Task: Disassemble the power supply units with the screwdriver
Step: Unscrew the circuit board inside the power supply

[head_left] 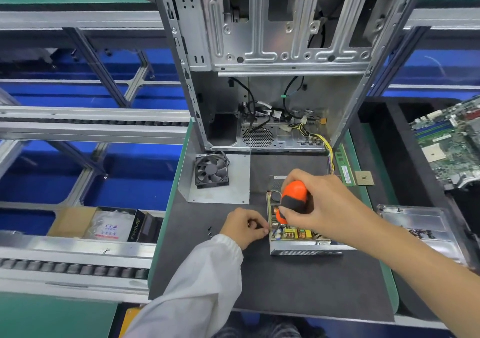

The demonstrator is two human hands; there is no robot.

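An opened power supply unit lies on the dark mat, its circuit board and coils showing inside a metal shell. My right hand grips an orange and black screwdriver, held upright over the board's left part; its tip is hidden. My left hand rests on the mat at the unit's left edge, fingers curled with the fingertips at the board's corner. Whether it pinches anything cannot be told. Yellow wires run from the unit into the case.
An open computer case stands behind. On a metal panel lies a black fan. A RAM stick, a CPU and a motherboard sit right. Small screws lie left; a clear tray lies right.
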